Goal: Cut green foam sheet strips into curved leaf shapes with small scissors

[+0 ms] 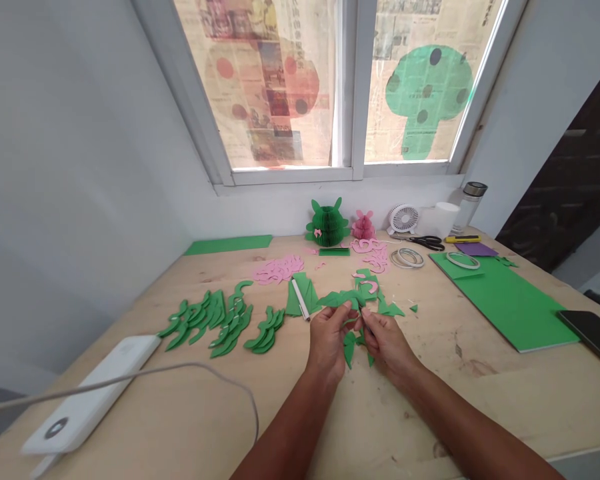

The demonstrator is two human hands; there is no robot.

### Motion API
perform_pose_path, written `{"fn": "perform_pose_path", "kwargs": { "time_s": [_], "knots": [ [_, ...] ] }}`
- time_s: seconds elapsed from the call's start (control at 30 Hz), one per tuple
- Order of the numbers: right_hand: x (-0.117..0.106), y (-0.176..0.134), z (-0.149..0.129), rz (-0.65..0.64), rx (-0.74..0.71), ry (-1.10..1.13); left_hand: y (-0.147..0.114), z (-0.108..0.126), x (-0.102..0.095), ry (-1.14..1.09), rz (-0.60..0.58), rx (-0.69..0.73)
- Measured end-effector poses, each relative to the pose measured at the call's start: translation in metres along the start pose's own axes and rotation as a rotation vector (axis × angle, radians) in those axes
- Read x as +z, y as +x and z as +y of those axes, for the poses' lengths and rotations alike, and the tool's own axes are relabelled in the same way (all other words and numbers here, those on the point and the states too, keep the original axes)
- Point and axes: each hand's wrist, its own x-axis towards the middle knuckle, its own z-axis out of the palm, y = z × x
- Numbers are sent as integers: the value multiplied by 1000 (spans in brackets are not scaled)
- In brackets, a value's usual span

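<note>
Above the near middle of the table, my left hand (329, 341) pinches a cut piece of green paper (351, 301) between thumb and fingers. My right hand (389, 345) is closed right beside it, fingers curled at the paper's edge. A dark sliver shows at those fingers, but most of what they hold is hidden. Green paper scraps (350, 348) lie beneath and around both hands. Just left of them, a white pen (301, 299) rests on folded green paper (292, 305). Curved green cutouts (233, 327) are gathered in overlapping groups farther left.
Pink cutouts (279, 269) lie behind. Green (329, 225) and pink (363, 227) paper figures stand by the wall. Black-handled scissors (429, 242), tape rolls (409, 258), a fan (404, 218), green sheets (510, 303) and a phone (593, 337) are rightward; a white device (97, 393) and cable (180, 366), left.
</note>
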Motion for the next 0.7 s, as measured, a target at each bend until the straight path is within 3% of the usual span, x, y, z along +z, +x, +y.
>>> {"fn": "perform_pose_path", "kwargs": {
  "time_s": [0.43, 0.7],
  "knots": [
    [-1, 0, 2, 8, 0, -44, 4, -1, -3, 80, 27, 50],
    [0, -2, -2, -66, 48, -27, 6, 3, -4, 60, 94, 87]
  ]
}}
